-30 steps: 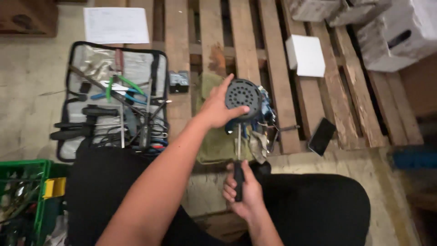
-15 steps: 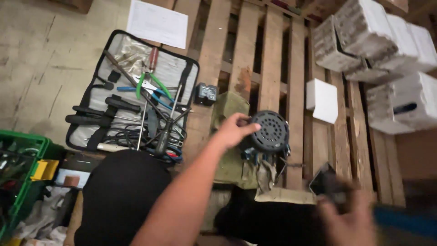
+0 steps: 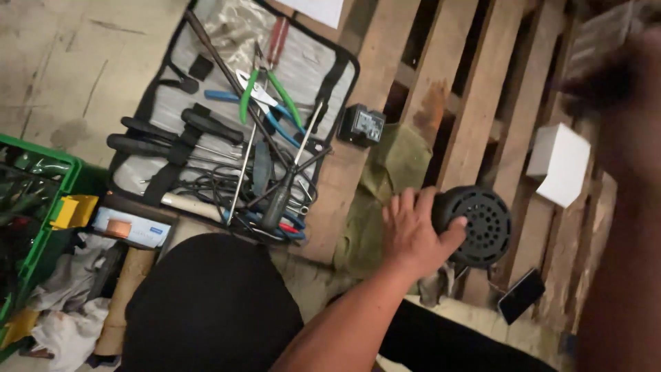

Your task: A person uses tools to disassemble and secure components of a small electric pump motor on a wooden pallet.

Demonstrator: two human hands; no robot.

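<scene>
Black plastic under my left hand (image 3: 411, 234): that grip is wrapped on the round motor housing (image 3: 480, 226), fingers spread over its near-left side, thumb pressed against the perforated face. The housing sits on the wooden pallet (image 3: 475, 110), right beside an olive-green cloth (image 3: 385, 189) that lies crumpled just to its left. My right hand (image 3: 630, 89) is up at the far right edge, a dark blur, and I cannot tell whether that grip is clenched or released, or whether anything is in it.

Left of the cloth, the tool roll (image 3: 234, 131) lies unzipped and flat, half on the concrete floor and half on the pallet. Green-handled pliers (image 3: 265, 93) cross blue-handled ones (image 3: 265, 117) on it, black-handled screwdrivers (image 3: 172, 134) lie in a row on its left side, and a tangle of dark cable sits near its near edge. A small black box (image 3: 363, 125) rests just off the roll's right edge, touching the far end of the cloth. Right of the housing, a white block (image 3: 563, 165) lies on the slats, and a dark phone (image 3: 521, 295) lies tilted on the near-right side. At the left edge a green crate (image 3: 41, 207) stands on the floor. My knee in black fabric fills the near middle.
</scene>
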